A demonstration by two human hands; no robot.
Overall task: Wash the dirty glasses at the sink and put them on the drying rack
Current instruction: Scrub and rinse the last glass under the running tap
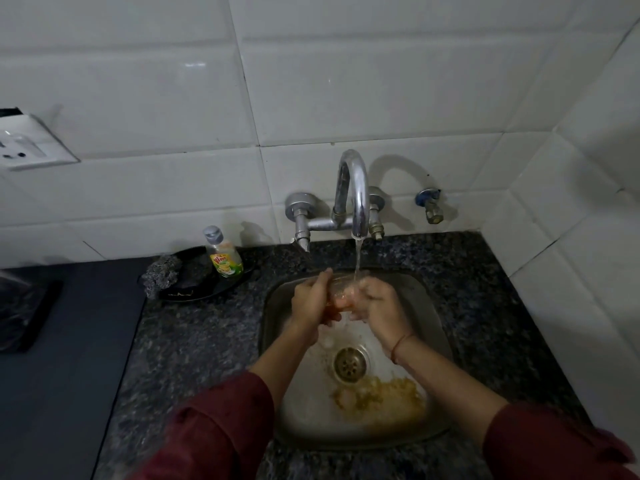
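Observation:
A clear drinking glass (343,293) lies tilted between both hands over the steel sink (429,306). My left hand (311,299) grips its left side, fingers curled round it. My right hand (379,308) holds its right end. Water runs from the chrome tap (356,199) in a thin stream onto the glass. Yellowish food scraps (381,396) lie on the sink floor near the drain (349,363). No drying rack shows.
A dish-soap bottle (223,252) and a steel scrubber (161,275) sit on a black plate (194,292) left of the sink, on the speckled granite counter (194,341). A wall socket (24,143) is at far left. Tiled walls close in at the back and right.

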